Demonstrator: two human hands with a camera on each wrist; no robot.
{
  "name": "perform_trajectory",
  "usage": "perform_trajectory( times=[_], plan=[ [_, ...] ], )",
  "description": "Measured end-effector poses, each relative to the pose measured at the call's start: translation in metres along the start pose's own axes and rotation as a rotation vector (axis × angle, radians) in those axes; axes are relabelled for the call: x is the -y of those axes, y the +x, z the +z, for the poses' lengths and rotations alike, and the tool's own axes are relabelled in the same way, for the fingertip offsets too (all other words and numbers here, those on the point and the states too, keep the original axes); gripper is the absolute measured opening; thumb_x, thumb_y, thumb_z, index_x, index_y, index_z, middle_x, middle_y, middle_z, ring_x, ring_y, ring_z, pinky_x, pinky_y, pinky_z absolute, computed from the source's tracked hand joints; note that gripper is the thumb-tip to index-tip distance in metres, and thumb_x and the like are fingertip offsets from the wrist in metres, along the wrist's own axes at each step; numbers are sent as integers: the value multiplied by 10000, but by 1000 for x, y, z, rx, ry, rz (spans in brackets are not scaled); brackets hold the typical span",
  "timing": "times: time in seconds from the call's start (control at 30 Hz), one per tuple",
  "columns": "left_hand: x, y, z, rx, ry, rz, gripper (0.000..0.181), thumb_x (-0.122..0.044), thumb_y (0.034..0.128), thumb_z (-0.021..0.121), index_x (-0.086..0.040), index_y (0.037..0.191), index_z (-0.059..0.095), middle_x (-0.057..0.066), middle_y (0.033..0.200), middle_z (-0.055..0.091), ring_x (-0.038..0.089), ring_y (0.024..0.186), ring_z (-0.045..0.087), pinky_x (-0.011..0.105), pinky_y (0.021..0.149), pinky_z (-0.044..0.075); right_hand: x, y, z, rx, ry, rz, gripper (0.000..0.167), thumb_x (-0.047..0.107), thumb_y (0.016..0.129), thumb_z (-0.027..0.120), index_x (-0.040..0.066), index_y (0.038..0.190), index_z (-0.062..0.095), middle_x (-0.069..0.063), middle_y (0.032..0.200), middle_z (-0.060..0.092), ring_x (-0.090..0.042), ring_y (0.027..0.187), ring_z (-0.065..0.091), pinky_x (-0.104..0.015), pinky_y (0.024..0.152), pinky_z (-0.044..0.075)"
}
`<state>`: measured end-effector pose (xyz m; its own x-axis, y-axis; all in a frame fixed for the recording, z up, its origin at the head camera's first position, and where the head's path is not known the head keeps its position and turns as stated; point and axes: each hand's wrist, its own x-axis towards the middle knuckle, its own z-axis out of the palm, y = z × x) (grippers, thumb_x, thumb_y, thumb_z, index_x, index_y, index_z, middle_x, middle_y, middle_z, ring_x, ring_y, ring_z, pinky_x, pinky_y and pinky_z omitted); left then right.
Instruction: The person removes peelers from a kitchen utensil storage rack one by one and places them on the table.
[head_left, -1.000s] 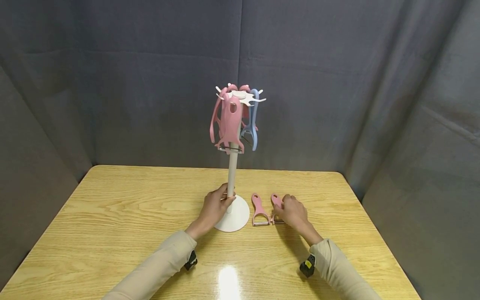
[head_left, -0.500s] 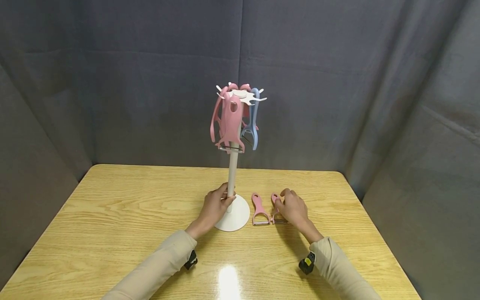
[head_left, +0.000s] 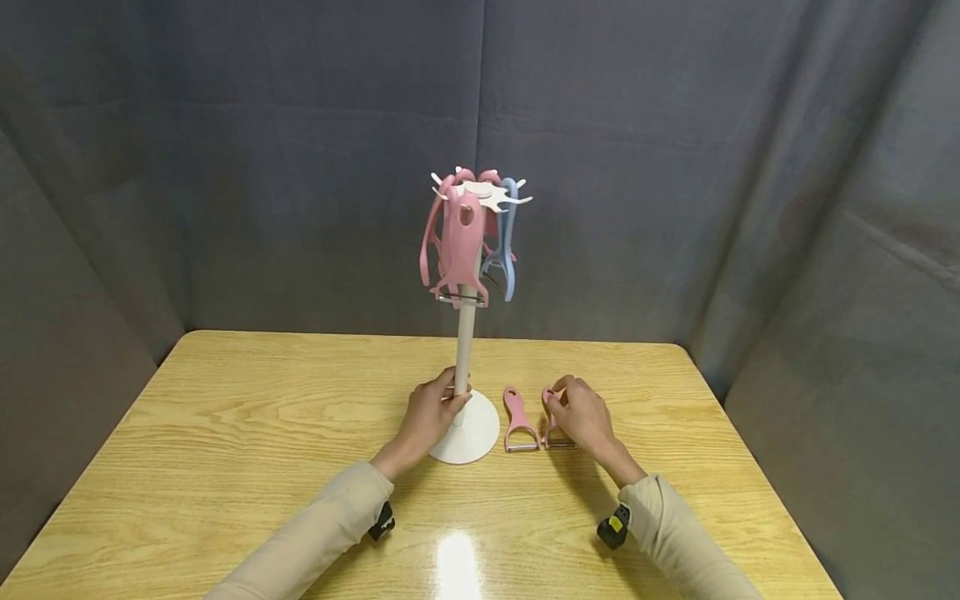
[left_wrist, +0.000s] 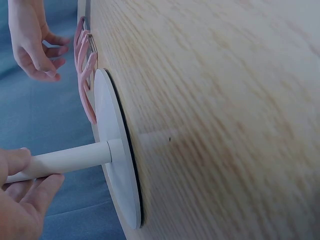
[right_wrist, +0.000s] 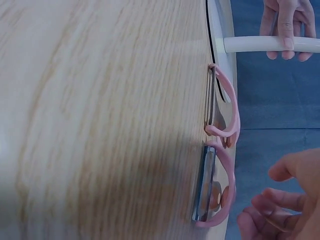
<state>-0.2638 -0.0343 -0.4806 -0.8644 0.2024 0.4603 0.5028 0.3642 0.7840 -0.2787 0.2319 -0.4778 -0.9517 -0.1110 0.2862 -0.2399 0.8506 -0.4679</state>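
My left hand (head_left: 426, 417) grips the white pole (head_left: 466, 337) of an upright stand, just above its round base (head_left: 480, 437). Several pink peelers (head_left: 463, 246) and a blue peeler (head_left: 506, 237) hang from the hooked top (head_left: 483, 194). To the right of the base, two more pink peelers lie side by side: a left one (head_left: 516, 406) and a right one (right_wrist: 229, 172). Over the right one hovers my right hand (head_left: 587, 418), fingers loosely bent and holding nothing. Both wrist views show a gap between it and the peelers. In the head view it partly covers that peeler.
The wooden table (head_left: 285, 400) carries the stand near its middle. Dark grey curtains (head_left: 315, 208) close off the back and both sides. A glare spot (head_left: 457, 567) lies near the front. Dark wrist cameras (head_left: 615, 527) sit at the cuffs.
My right hand has drawn slightly up and to the left over the right pink peeler, its fingers shifting toward the handle's end. My left hand and the stand stay practically in place.
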Motion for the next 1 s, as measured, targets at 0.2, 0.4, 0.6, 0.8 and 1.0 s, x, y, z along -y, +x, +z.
perform_trajectory(
  times=[0.2,0.4,0.6,0.8,1.0],
  plan=[
    [0,-1,0,-5,3,2,286,-21,931,671,22,1205,602,160,1051,698,307,972,703,304,801,587,2,3,-3,1,26,-12,192,162,948,660,-7,1039,653,-79,838,615,-229,716,600,-396,603,501],
    [0,0,0,-3,1,-2,295,-21,932,669,53,1208,596,168,1055,694,308,976,701,294,802,584,5,4,-7,15,53,-11,193,150,950,648,-2,1069,652,-82,853,608,-237,748,611,-402,623,504],
    [0,-1,0,-8,0,15,296,-8,922,676,49,1201,597,170,1045,696,321,967,702,305,796,588,6,5,-7,0,62,-26,197,142,946,623,1,1081,653,-83,862,609,-215,732,620,-407,626,512],
    [0,-1,1,-12,0,18,294,-11,917,682,28,1197,604,166,1043,698,321,968,703,305,793,589,8,7,-7,-16,66,-34,185,131,951,598,10,1079,655,-81,861,612,-202,707,620,-405,624,521],
    [1,-1,1,-13,-1,16,292,-11,916,683,15,1196,605,162,1045,697,317,969,703,304,794,588,10,10,-8,-40,85,-54,185,119,953,592,5,1084,656,-92,879,615,-205,708,621,-399,622,521]
  ],
)
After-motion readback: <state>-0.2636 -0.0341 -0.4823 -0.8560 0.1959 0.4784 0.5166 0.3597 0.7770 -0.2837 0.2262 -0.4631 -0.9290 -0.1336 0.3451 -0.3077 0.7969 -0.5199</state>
